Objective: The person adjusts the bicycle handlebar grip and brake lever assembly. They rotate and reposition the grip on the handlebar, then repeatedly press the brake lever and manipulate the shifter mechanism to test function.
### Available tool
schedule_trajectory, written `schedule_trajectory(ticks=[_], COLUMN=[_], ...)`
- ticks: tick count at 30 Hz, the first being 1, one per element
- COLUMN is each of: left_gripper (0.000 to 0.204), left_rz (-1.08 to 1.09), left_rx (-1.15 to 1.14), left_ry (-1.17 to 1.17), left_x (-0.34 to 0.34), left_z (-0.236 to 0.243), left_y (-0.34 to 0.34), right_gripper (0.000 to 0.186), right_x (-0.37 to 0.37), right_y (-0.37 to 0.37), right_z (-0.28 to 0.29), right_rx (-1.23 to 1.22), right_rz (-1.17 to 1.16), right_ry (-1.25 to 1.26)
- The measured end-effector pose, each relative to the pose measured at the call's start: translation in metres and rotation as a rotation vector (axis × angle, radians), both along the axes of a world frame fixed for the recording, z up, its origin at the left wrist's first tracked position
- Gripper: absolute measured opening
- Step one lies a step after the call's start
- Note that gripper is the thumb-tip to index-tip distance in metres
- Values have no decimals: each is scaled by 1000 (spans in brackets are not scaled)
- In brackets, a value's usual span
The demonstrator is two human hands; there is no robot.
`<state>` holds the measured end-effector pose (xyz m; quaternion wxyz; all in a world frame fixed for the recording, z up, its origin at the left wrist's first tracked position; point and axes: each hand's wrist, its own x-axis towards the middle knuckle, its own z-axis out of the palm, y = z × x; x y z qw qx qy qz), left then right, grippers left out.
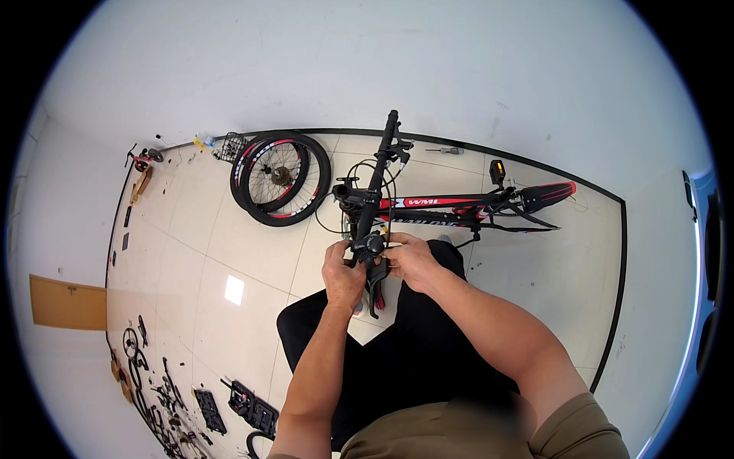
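Note:
A black and red bicycle frame [428,203] without wheels lies across the middle, its black handlebar [368,205] running from far to near. At the bar's near end sit a rounded black shifter [373,244] and a brake lever [375,302]. My left hand [343,275] is closed against the left side of the bar by the shifter. From the right, my right hand [414,261] has its fingers closed on the shifter; their tips are partly hidden. Thin black cables [394,183] loop around the bar.
Two bicycle wheels [281,180] lie overlapped on the tiled floor at the far left. A screwdriver-like tool [447,151] rests near the back wall. Open black tool cases [254,408] and many scattered bike parts [164,398] are at the near left. My legs [405,336] are close below the bar.

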<state>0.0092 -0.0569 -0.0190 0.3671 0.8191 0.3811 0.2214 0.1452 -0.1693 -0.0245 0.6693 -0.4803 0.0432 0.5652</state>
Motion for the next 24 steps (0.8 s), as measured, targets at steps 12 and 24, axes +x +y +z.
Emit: schedule_trajectory(ticks=[12, 24], left_gripper=[42, 41], left_rz=[39, 37], left_rx=[-8, 17], left_ry=[-4, 8], left_x=[1, 0], left_z=[-1, -5], left_y=[0, 0], right_gripper=[35, 33], right_x=[0, 1], right_y=[-1, -1], right_z=[2, 2], right_rx=[2, -5], right_rz=[19, 11], right_ry=[-13, -3])
